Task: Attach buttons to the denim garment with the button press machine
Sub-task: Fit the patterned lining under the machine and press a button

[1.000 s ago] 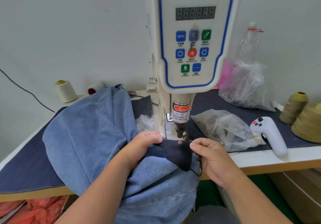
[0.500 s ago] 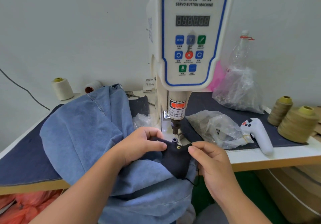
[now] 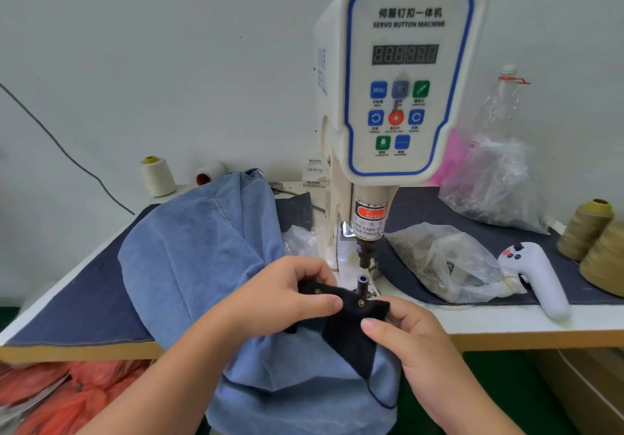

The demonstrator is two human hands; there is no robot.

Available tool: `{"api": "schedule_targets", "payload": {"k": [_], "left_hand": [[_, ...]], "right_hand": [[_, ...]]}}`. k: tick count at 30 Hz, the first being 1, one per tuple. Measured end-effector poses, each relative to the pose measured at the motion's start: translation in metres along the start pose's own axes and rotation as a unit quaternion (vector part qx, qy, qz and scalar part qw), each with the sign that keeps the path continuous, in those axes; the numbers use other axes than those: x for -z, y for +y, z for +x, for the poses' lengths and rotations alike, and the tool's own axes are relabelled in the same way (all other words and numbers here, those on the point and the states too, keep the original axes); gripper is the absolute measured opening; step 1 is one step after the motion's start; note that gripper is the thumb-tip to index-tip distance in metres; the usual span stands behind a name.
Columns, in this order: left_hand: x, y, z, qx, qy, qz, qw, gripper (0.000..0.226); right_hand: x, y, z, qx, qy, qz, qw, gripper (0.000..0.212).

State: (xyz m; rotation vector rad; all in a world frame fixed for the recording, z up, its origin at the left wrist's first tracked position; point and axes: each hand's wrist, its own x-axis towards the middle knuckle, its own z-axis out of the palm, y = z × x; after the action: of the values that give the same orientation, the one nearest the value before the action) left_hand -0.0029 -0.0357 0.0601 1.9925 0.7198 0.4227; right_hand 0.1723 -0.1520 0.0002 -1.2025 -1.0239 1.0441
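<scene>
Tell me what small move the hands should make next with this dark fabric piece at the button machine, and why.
Probably slide the dark fabric piece forward, toward the lower die post. Both the left hand and the right hand pinch it just short of the post, and the press head is raised above. Two small metal studs already show near its upper edge, so the next spot likely needs seating.

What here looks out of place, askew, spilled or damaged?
Little stands out. A white handheld controller lies among sewing supplies with its end over the table edge. One thread cone lies on its side behind the denim garment. Both hands, left and right, grip the dark flap normally.
</scene>
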Motion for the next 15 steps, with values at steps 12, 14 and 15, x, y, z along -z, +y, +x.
{"api": "schedule_targets", "payload": {"k": [12, 14, 15], "left_hand": [[0.007, 0.007, -0.021, 0.001, -0.004, 0.066, 0.998, 0.006], [0.007, 0.008, -0.022, 0.000, -0.010, 0.066, 0.998, 0.007], [0.006, 0.008, -0.021, 0.000, -0.012, 0.067, 0.998, 0.007]], "right_hand": [[-0.029, -0.005, 0.006, 0.015, -0.003, 0.019, 1.000, 0.051], [-0.030, -0.007, 0.005, 0.012, -0.005, 0.023, 1.000, 0.052], [-0.030, -0.007, 0.004, 0.010, -0.006, 0.025, 1.000, 0.053]]}}
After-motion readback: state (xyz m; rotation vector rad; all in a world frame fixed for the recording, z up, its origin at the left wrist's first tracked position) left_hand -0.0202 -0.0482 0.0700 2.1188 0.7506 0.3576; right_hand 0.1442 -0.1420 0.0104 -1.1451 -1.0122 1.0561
